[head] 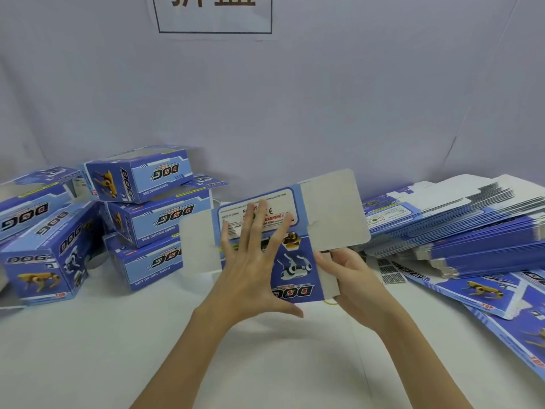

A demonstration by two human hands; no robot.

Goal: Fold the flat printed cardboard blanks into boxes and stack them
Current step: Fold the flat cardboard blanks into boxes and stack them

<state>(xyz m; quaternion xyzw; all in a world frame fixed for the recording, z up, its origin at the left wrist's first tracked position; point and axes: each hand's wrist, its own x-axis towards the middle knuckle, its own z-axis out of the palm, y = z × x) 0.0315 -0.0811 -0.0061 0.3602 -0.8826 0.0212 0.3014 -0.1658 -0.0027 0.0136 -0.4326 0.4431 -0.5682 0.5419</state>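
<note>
Folded boxes: a loose pile at the left on the white table, some stacked two or three high, likely set there to keep finished work out of the way
Left hand: fingers straight and spread wide, laid flat against the printed face of the blank, apparently bracing the panel so it can bend along its crease
Blank in hand: held up in the middle above the table, blue print towards the camera, grey flaps sticking out to the upper right and to the left; not yet a box
Right hand: fingers curled round the blank's right edge, gripping it from the side and behind, seemingly to fold that side in
Flat blanks: a thick fanned stack at the right, within reach of the right hand, with a few lying loose in front
</note>
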